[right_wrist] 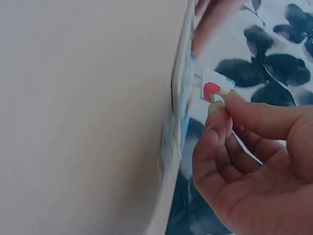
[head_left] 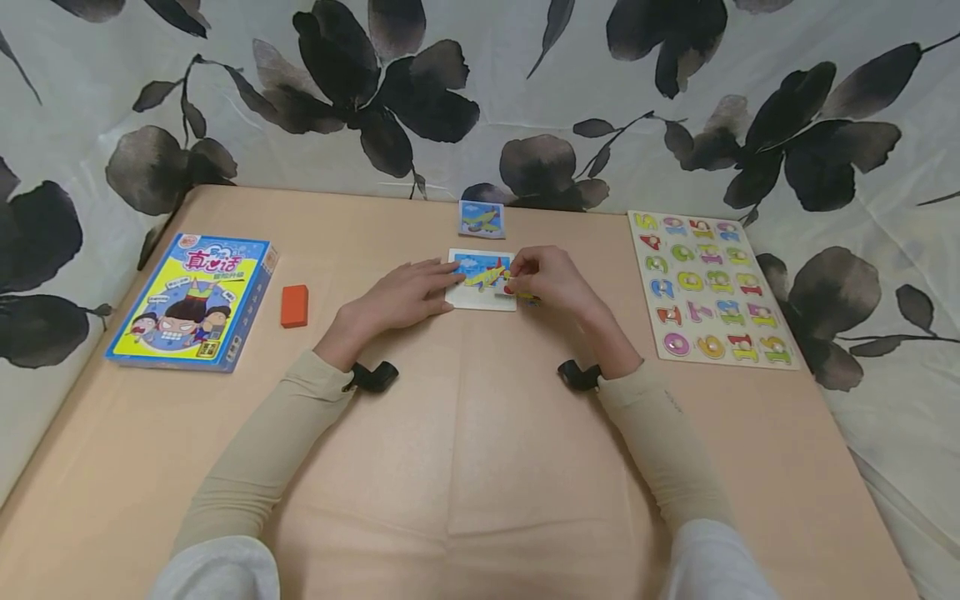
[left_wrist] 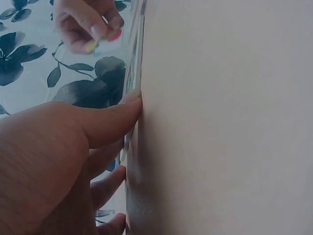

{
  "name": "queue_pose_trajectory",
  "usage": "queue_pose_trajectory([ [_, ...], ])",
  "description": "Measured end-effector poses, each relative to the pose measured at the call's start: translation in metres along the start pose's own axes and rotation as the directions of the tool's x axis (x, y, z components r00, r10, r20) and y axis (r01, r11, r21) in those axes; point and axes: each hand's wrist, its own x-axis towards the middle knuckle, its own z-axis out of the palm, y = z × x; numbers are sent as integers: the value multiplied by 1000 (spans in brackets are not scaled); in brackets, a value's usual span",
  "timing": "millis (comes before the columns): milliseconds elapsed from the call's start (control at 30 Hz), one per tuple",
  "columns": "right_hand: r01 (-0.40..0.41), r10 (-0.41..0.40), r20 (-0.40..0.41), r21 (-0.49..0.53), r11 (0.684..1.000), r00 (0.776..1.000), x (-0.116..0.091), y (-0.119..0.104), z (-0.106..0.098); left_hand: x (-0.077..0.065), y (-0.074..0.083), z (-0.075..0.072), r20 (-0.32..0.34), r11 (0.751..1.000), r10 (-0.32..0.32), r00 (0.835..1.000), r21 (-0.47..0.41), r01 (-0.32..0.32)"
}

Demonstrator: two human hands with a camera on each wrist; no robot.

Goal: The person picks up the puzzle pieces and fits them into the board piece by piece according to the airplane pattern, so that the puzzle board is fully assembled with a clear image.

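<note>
A small airplane picture puzzle in a white frame lies at the middle of the table. My left hand rests at its left side with fingers extended over the picture; in the left wrist view the thumb touches the frame's edge. Above the frame's right side, my right hand pinches a small puzzle piece between thumb and fingertips. That piece is white with a red spot and a bit of yellow. Something yellow lies partly hidden beneath the right hand.
Behind the frame is a small airplane picture. A blue and yellow game box and an orange block are to the left. A sheet of colorful letter-like shapes lies right. Floral cloth hangs behind the table.
</note>
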Motion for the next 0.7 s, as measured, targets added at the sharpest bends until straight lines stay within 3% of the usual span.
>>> queue_pose_trajectory([
  [200,14,-14,13,16,1000,1000,10,-11,18,1,-3,1,-9,1000,-5,1000,-17,5],
  [533,-57,57,-19,-30,998,998,23,-29,41,0,-4,0,-25,1000,-2,1000,-28,1],
  [700,-37,33,-42,-92,995,999,25,-33,48,1,-5,2,-28,999,-7,1000,-36,6],
])
